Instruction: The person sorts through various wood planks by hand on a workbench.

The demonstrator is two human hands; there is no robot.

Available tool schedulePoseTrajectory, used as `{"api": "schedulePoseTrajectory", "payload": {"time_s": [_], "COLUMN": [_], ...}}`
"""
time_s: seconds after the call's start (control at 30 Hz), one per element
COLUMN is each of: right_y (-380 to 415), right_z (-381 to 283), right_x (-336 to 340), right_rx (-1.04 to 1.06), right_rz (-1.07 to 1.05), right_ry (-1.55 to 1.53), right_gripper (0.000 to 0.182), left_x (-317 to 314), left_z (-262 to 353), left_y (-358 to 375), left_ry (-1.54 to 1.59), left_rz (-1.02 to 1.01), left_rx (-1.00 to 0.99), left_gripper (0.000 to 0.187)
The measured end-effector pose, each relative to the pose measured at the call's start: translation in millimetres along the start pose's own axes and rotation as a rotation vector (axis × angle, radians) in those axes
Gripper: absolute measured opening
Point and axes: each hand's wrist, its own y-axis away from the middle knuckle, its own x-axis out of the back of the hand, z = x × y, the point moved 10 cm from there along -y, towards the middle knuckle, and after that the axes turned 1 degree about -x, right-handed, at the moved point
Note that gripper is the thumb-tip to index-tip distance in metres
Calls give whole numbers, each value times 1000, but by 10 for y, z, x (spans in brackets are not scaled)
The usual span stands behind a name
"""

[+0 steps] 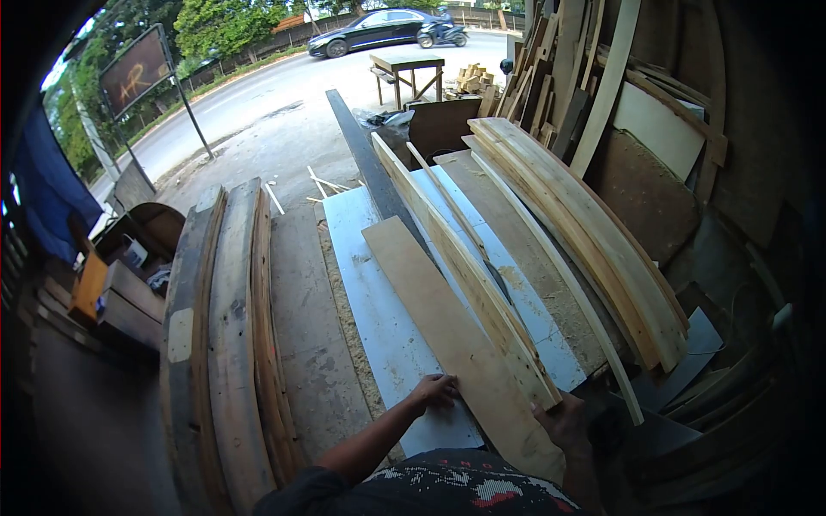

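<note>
A wide, thin brown board [456, 331] lies lengthwise in front of me, its near end close to my shirt. My left hand [436, 392] is at this board's left edge, fingers bent against it. To its right stands a long pale plank [465, 267] on its narrow edge. My right hand [564, 421] is closed round the near end of that plank, beside the brown board; its fingertips are partly hidden. Under both lies a light blue panel [379, 318]. A dark beam [366, 155] runs beneath the brown board's far end.
Thick weathered planks [232, 344] lie stacked at the left. More pale planks [585, 232] are piled at the right, beside a thin strip [564, 275]. Leaning boards [611, 86] line the right wall. A small table [407, 63] stands near the road, where a car [370, 33] and a motorbike pass.
</note>
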Motion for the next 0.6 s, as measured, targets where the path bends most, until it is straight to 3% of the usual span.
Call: {"api": "schedulePoseTrajectory", "payload": {"time_s": [0.6], "right_y": [-46], "right_z": [-368], "right_x": [13], "right_rx": [54], "right_rz": [-98], "right_ry": [45], "right_gripper": [37], "left_x": [19], "left_z": [-12], "left_y": [-56], "left_ry": [-10], "left_rz": [-2], "left_rx": [14], "left_gripper": [48]}}
